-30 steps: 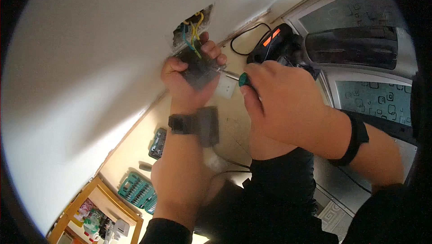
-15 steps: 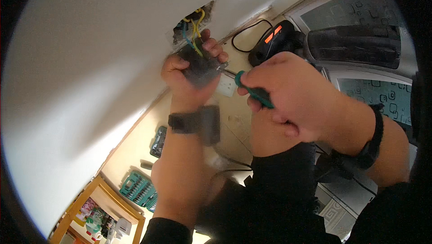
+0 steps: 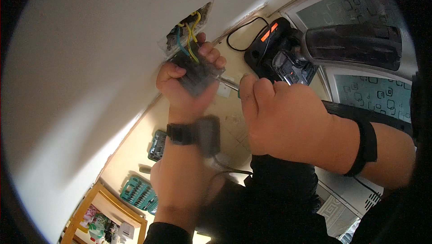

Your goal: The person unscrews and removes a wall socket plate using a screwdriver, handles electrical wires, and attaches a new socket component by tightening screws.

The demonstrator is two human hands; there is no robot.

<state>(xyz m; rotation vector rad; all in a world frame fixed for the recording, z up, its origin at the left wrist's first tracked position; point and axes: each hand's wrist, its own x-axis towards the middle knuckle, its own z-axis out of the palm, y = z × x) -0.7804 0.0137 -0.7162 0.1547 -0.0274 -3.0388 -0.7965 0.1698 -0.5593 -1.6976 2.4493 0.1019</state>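
My left hand (image 3: 168,84) is closed round a dark, square wall socket (image 3: 195,75), its back turned up and out from the wall. Yellow and blue wires (image 3: 191,37) run from it into the rough-edged wall box (image 3: 198,17) above. My right hand (image 3: 274,109) grips a screwdriver, its fist covering nearly all of the green handle. The metal shaft (image 3: 228,82) of that screwdriver reaches left to the socket's right edge. Where the tip meets the socket is blurred, so its exact seat cannot be made out.
Green bit cases (image 3: 137,194) lie open on the floor at lower left, near a wooden-framed cabinet (image 3: 96,199). At upper right, a black machine with an orange mark (image 3: 270,32) stands by patterned glass doors (image 3: 373,93). A pale socket plate (image 3: 225,89) lies below the screwdriver.
My right hand has turned over on the screwdriver, its back now facing up and the handle mostly hidden. My left hand and the socket have shifted slightly left and down in the view.
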